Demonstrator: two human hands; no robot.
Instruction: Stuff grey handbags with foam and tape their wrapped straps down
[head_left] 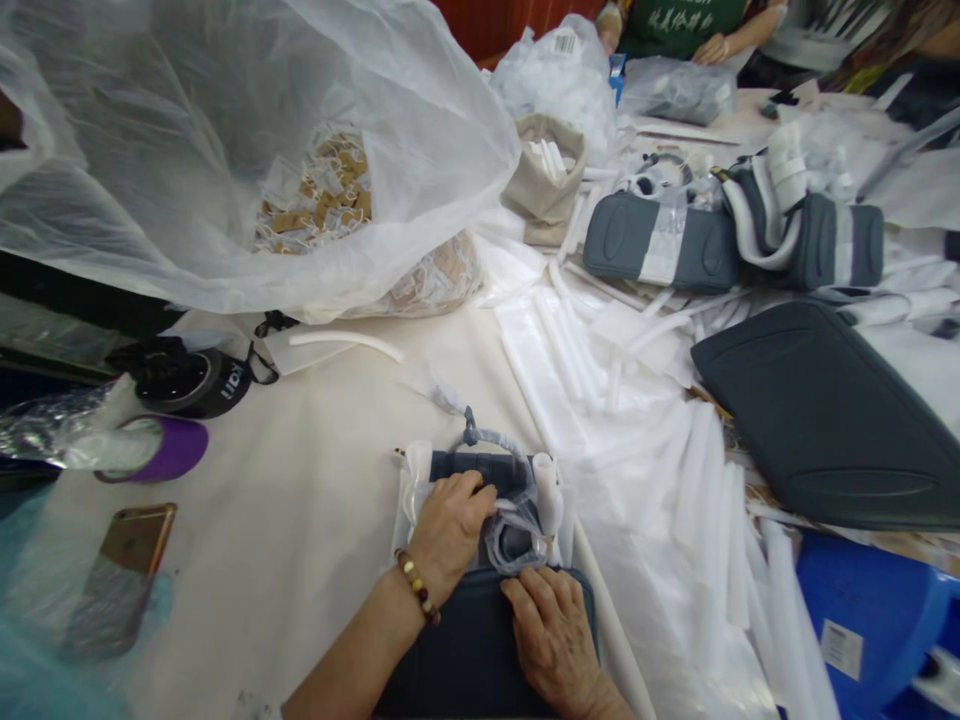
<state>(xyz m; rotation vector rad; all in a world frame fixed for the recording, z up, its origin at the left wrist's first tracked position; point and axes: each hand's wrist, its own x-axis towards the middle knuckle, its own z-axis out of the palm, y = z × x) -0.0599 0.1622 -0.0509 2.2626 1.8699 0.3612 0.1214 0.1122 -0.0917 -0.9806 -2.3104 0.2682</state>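
In front of me lies a dark blue-grey handbag (pixel 457 645), with a plastic-wrapped handle (pixel 504 438) at its far side. My left hand (pixel 452 525), a beaded bracelet at its wrist, reaches over the bag's upper part. Its fingers are curled down beside a coiled strap (pixel 517 535) in clear wrap; what they hold is hidden. The fingers of my right hand (pixel 551 630) are bent over the upper edge of the bag's near panel, gripping it. White foam tubes (pixel 549 492) stand at the bag's sides.
A large clear plastic bag (pixel 420 170) of small tagged packets stands at the back left. Left are a phone (pixel 124 570) and a purple tape roll (pixel 176 450). Foam tubes (pixel 697 490), more bags (pixel 660 240) and a blue bin (pixel 862 610) lie right. Another person's hand (pixel 712 48) shows far back.
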